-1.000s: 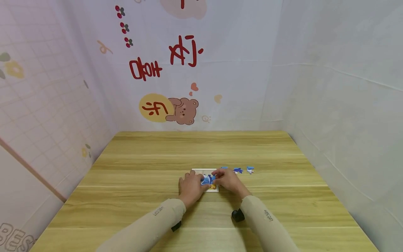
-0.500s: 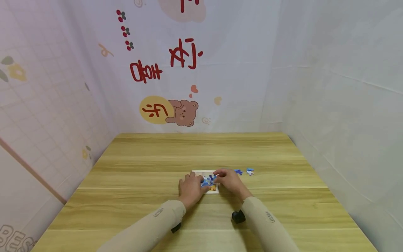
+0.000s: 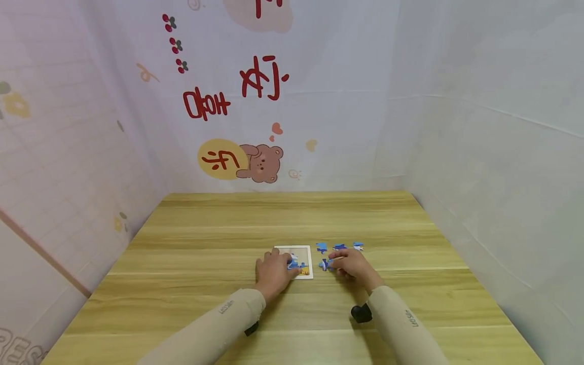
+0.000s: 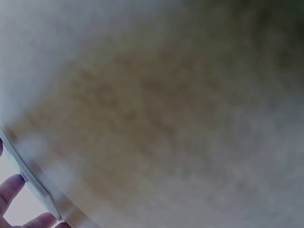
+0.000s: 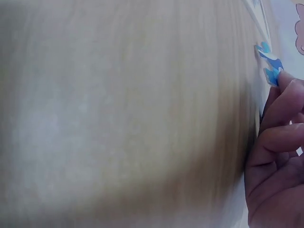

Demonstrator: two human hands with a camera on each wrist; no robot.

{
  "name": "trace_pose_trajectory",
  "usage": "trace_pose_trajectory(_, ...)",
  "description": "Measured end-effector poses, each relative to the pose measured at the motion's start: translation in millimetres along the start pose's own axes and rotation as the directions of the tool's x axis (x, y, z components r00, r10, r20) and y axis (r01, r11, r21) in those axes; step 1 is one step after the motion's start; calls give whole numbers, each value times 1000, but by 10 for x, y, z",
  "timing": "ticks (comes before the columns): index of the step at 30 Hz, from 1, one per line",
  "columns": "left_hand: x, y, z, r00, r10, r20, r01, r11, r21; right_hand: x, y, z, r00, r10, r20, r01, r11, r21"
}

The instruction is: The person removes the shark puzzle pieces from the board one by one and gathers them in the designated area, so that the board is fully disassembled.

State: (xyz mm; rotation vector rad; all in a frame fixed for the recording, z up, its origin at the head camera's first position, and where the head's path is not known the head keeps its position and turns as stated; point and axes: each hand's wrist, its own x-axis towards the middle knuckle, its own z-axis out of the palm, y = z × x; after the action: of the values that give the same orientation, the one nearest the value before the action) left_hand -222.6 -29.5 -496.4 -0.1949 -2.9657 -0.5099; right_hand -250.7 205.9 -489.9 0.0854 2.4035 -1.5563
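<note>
My left hand [image 3: 274, 274] lies over the left part of a white-bordered jigsaw tray [image 3: 311, 261], its index finger and thumb spread across the blue and orange picture. In the left wrist view its fingertips [image 4: 16, 182] press at the edge of that tray. Between thumb and fingers, my right hand [image 3: 356, 266] pinches a blue and white puzzle piece [image 3: 324, 264] just right of the tray, low over the table. The right wrist view shows this piece [image 5: 273, 64] sticking out beyond the fingertips. A pale, unfilled area shows in the tray's upper part.
Three loose blue puzzle pieces lie in a row beyond the right hand: one [image 3: 321, 247] by the tray's corner, a darker one [image 3: 339, 247], and one with white [image 3: 358, 246]. The wooden table [image 3: 228, 213] meets a printed cloth wall [image 3: 337, 126] at the back.
My right hand has drawn back to the right from over the tray, carrying the puzzle piece with it. The left hand has stayed on the tray. The loose piece by the corner shows again.
</note>
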Motion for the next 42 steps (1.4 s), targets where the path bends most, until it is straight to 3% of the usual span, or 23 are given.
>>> trace_pose_trajectory(7,0,-6,21,1000,-7,12,7,1000,-8,28,-3,70,997,-54,-51,52,998,-44)
trace_pose_trajectory(14,40,-13,41,1000,-8,7,8,1000,7,62,-5,98,995,-49,-86,46,998,-31)
trace_pose_trajectory(20,47,-33,23,1000,1,4,-1,1000,-4,73,-55,173,994,-79,-74,75,996,-53)
trace_pose_trajectory(24,8,-83,-25,999,19,-39,-21,997,-68,72,-163,288,991,-122,-57,118,991,-56)
trace_pose_trajectory(28,-42,-166,-82,996,-3,-85,-6,995,-103,92,-268,434,989,-144,-28,143,989,-33)
trace_pose_trajectory(35,-68,-199,-111,997,6,-72,-12,997,-73,159,-360,686,980,-195,28,196,976,-89)
trace_pose_trajectory(42,-70,-189,-50,998,-18,-63,18,1000,-2,196,-384,843,990,-143,18,144,981,-131)
